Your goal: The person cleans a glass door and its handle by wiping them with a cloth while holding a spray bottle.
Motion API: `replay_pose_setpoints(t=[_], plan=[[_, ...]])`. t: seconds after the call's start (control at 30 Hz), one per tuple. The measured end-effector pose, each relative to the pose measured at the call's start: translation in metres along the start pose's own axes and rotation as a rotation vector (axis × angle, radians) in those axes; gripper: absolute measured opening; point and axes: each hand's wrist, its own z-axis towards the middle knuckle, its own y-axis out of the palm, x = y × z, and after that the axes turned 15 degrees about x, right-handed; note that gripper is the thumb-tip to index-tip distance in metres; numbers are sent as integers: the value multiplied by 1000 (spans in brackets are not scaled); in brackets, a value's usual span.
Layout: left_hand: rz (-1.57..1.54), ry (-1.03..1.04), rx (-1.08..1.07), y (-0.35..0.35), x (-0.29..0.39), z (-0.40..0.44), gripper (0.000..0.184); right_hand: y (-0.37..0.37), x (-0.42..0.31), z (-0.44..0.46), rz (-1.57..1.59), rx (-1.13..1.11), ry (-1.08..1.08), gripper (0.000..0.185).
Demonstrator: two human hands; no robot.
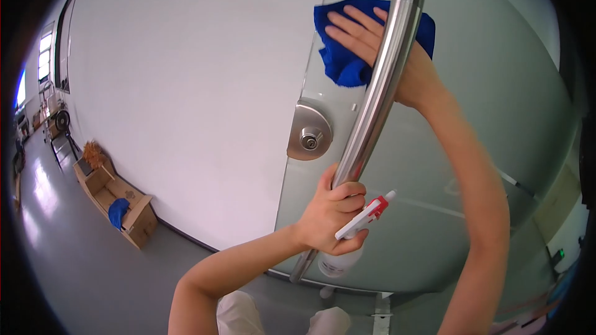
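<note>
A blue cloth [346,65] lies against a frosted glass door [459,149]. My right hand [366,37] presses on it with fingers spread flat, the arm passing behind the long metal bar handle [386,56]. Lower down, my left hand [335,214] is closed around a white spray bottle [338,263] with a red-and-white trigger head [372,212]. Its fingers also lie against the bar; whether they grip the bar too is hard to see. A round metal lock [310,138] sits on the glass left of the bar.
A white wall panel [186,87] adjoins the door on the left. On the grey floor [81,260] stands an open cardboard box [141,223] with another blue cloth [118,213] at its edge. A black fan [62,121] stands further back.
</note>
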Motion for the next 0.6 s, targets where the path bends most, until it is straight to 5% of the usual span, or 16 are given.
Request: replay_pose_setpoints(t=[0.2, 0.43, 0.6], plan=[[-13, -22, -24, -2, 0, -1, 30, -16, -39, -27, 265, -243, -62, 54], [-33, -29, -43, -4, 2, 1, 26, -41, -76, -101, 227, -450, -37, 56], [-19, -59, -55, -6, 7, 2, 22, -57, -74, -126, 217, -401, 14, 61]])
